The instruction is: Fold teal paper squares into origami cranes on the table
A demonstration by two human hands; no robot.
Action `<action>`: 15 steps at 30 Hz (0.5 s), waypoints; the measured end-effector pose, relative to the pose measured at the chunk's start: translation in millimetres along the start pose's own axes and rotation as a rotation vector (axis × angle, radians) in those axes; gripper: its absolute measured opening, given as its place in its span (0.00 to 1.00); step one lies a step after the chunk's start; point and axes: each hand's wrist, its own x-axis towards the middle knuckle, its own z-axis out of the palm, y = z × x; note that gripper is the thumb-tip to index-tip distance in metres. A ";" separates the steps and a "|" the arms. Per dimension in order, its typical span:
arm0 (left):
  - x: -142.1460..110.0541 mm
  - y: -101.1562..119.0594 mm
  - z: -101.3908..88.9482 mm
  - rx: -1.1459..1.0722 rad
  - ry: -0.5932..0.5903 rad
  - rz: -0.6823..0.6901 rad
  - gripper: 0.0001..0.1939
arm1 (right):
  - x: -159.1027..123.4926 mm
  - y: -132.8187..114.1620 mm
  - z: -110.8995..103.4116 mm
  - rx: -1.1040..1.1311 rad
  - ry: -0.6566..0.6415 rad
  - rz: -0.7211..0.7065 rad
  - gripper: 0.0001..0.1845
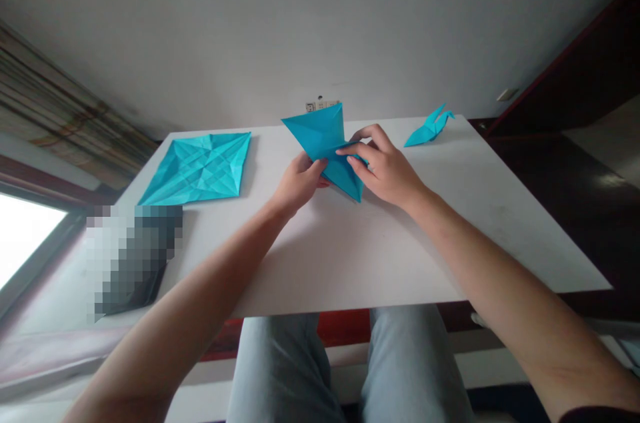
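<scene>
Evidently we have the blue paper (316,133) up in both hands at the centre of the frame, folded, with one pointed part toward the top and another toward the bottom. Our left hand (299,181) is clamped on its lower left edge, thumb above and fingers beneath; our right hand (393,166) is closed round a flap at the paper's right side, fingertips near the middle, though we cannot tell how hard it presses.

The step looks like setting that flap's fold. To do it well, we want the left thumb flat and steady so the layers do not slip, and the flap's edge lined up before any firm pressure. A light first pass, then a firmer one from the middle outward, should give a sharp crease; hurried pinching could buckle the narrow points. The table (400,256) below would make a firmer backing than air.

As for writing, we read none: the blue sheet (200,166) at centre left and the bird (431,127) at upper right look plain, the socket (321,105) at upper centre is too small to make out, and a mosaic covers most of the dark object (143,263) at lower left.
</scene>
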 end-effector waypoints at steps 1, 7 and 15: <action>0.6 -0.6 -1.1 0.051 0.018 0.025 0.11 | -0.2 0.0 0.2 0.002 0.017 -0.001 0.13; -5.2 6.5 -7.2 0.335 0.099 0.201 0.07 | -3.3 10.5 10.6 0.115 0.223 0.026 0.31; -15.2 23.2 -8.1 0.596 0.113 0.296 0.13 | 2.5 6.7 0.8 0.031 0.163 0.069 0.16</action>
